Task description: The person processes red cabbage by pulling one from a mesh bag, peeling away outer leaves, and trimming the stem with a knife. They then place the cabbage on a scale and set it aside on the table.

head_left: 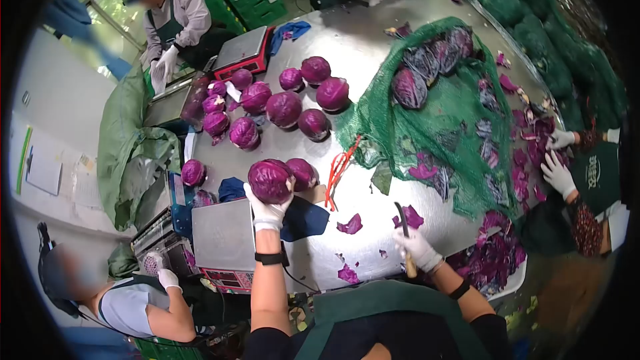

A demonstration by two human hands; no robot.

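In a white glove, my left hand (269,212) holds up a red cabbage (271,181) above the steel table, beside a scale (224,232). A second cabbage (302,174) lies just behind it. My right hand (418,251), also gloved, is closed round the wooden handle of a knife (403,223), its dark curved blade pointing away from me. Purple leaf scraps (350,224) lie between my hands. A dark blue cloth (305,220) is right of the scale.
Several cabbages (284,109) stand mid-table. A green net bag (433,120) with cabbages covers the right side, and red strings (341,172) lie beside it. A tub of leaves (490,253) is at lower right. Co-workers are at the left, back and right edges.
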